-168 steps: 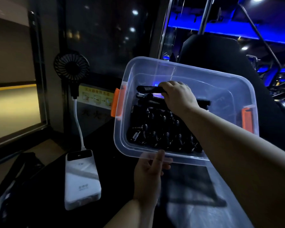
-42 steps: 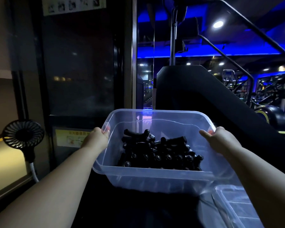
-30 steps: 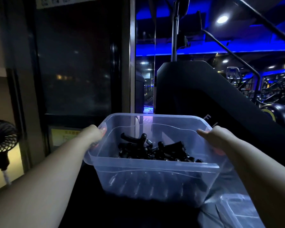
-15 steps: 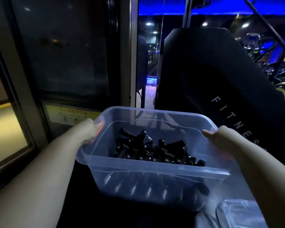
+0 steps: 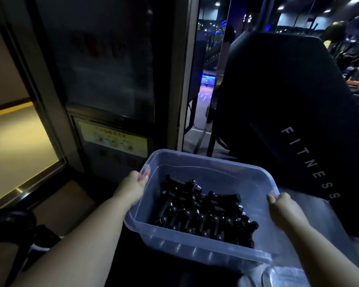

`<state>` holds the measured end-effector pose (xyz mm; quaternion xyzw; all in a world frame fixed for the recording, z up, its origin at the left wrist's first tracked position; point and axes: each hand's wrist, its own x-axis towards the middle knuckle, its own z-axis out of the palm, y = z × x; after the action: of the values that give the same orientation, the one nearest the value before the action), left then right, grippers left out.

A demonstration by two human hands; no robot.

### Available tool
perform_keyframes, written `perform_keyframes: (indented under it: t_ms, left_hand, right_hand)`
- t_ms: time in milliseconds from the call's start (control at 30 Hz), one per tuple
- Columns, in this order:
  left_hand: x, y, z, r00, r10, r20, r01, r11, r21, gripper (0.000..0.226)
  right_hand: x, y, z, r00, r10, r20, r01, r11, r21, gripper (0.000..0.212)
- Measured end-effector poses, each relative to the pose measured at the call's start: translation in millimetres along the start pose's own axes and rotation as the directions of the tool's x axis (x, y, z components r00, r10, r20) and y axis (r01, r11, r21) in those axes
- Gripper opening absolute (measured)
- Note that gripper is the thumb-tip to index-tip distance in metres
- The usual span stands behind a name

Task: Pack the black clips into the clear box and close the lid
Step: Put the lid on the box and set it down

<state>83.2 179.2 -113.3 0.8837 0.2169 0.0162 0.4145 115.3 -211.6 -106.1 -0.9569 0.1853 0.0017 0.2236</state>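
Fingers [image 5: 143,176] of the left hand [image 5: 133,188] curl over the left end of the clear box [image 5: 197,162], clamped on its rim where a patch of orange shows through the plastic. At the opposite end the right hand [image 5: 283,210] grips the rim in the same way, thumb on top, the other fingers hidden under the lip. Both forearms reach in from the lower corners of the view.

Between the hands the box is open-topped and tilted a little, its far left corner higher than the near right one. Black clips [image 5: 203,212] lie heaped on its floor, massed toward the near right side, with small round metal ends and springs catching the light. Whether the box rests on anything cannot be told; the space under it is dark.

At the lower right edge, just beside the box, a corner of the clear lid [image 5: 286,277] shows, apart from the box. Beyond the box stands a dark panel [image 5: 298,121] lettered FITNESS, and to the left a dark glass door [image 5: 104,59] with a yellow label [image 5: 112,139] low on it.
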Motion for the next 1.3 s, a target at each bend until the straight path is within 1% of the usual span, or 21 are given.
perform_keyframes:
  t_ms: [200,300,433,567,633,700,733,800,867,933,1067,1133,1167,1233,1300]
  left_hand:
    - [0,12,-4,0.997,-0.071,0.03,0.072,0.997,-0.005,0.061]
    - [3,10,-3,0.997,-0.074,0.021,0.073,0.997,0.02,0.06]
    - [4,13,-2,0.998,-0.062,-0.015,0.064,0.984,0.169,0.054]
    - [-11,22,-4,0.994,-0.062,-0.091,0.089,0.939,0.333,0.044]
    - [-25,29,-1,0.987,-0.08,-0.137,0.131,0.899,0.418,0.046]
    - [-44,36,4,0.984,-0.054,-0.167,0.13,0.865,0.484,0.055]
    - [-53,39,9,0.986,-0.027,-0.165,0.107,0.86,0.499,0.061]
    - [-72,49,18,0.993,0.022,-0.112,0.035,0.874,0.484,0.069]
    - [-91,61,34,0.998,0.056,-0.03,-0.04,0.915,0.4,0.068]
    - [-109,73,53,0.991,0.131,0.028,-0.133,0.944,0.302,0.065]
    - [-151,101,96,0.955,0.276,0.111,-0.287,0.953,0.099,0.062]
    - [-181,112,117,0.907,0.395,0.144,-0.393,0.919,-0.042,0.067]
    - [-197,116,127,0.873,0.469,0.133,-0.46,0.883,-0.088,0.067]
    - [-227,116,154,0.793,0.603,0.086,-0.595,0.797,-0.106,0.053]
    - [-254,112,180,0.747,0.661,0.066,-0.653,0.749,-0.11,0.037]
  right_hand:
    - [2,-6,-3,0.997,0.057,0.048,-0.057,0.998,0.0,0.041]
    - [2,-7,-3,0.996,0.07,0.047,-0.071,0.997,0.008,0.042]
    - [-4,-5,-4,0.998,0.059,0.017,-0.059,0.998,0.004,0.045]
    - [-25,0,-5,0.997,0.067,-0.044,-0.068,0.998,-0.017,0.06]
    - [-37,4,-6,0.994,0.092,-0.064,-0.093,0.995,-0.024,0.061]
    - [-50,8,-8,0.991,0.12,-0.062,-0.121,0.993,-0.01,0.057]
    - [-57,10,-8,0.989,0.136,-0.051,-0.136,0.991,0.013,0.054]
    - [-69,12,-9,0.986,0.164,-0.028,-0.161,0.985,0.068,0.049]
    - [-81,18,-11,0.985,0.173,-0.014,-0.171,0.979,0.108,0.046]
    - [-95,26,-13,0.984,0.177,0.006,-0.176,0.976,0.13,0.046]
    - [-122,52,-18,0.971,0.236,0.046,-0.241,0.957,0.164,0.048]
    - [-136,70,-19,0.965,0.253,0.074,-0.262,0.95,0.17,0.052]
    - [-143,80,-20,0.959,0.27,0.088,-0.282,0.944,0.171,0.053]
    - [-156,102,-23,0.942,0.317,0.109,-0.33,0.933,0.141,0.055]
    - [-169,127,-25,0.919,0.374,0.121,-0.385,0.918,0.09,0.056]
